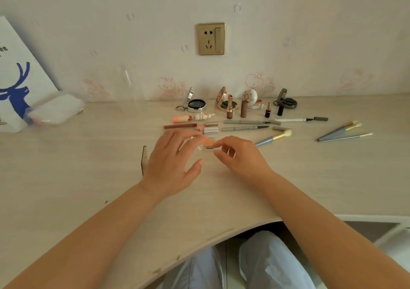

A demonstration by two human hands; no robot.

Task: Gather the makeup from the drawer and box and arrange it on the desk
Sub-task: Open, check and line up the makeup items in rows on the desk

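Over on the left, a white bag (15,73) with a blue deer leans on the wall, and a soft clear pouch (55,110) lies just beside it on the desk (88,166). Next comes the left hand (170,166), palm down, fingers long and loose, holding nothing. Its fingertips reach over a small clear tube (206,144) with an orange middle that lies flat on the desk between the two hands; I cannot tell if they touch it. Behind the hand lie three lip tubes side by side: a peach one (190,117), a brown one (188,125) and a silver-capped one (210,130). Behind those, by the wall, a silver compact (195,104) sits with its lid up. The right hand (239,155) has its fingers curled in, and the tip of one finger meets the right end of the clear tube. I cannot tell if the hand pinches the tube or just touches it. Farther back stand a gold compact (225,102), two lipsticks (230,108), a white compact (253,101), a small dark lipstick (268,110) and a dark compact (287,102). In front of them lie grey pens (246,125) and a white pen (297,119). One brush (275,136) lies just beside the right hand, and three more brushes (341,132) lie well apart on the far right.
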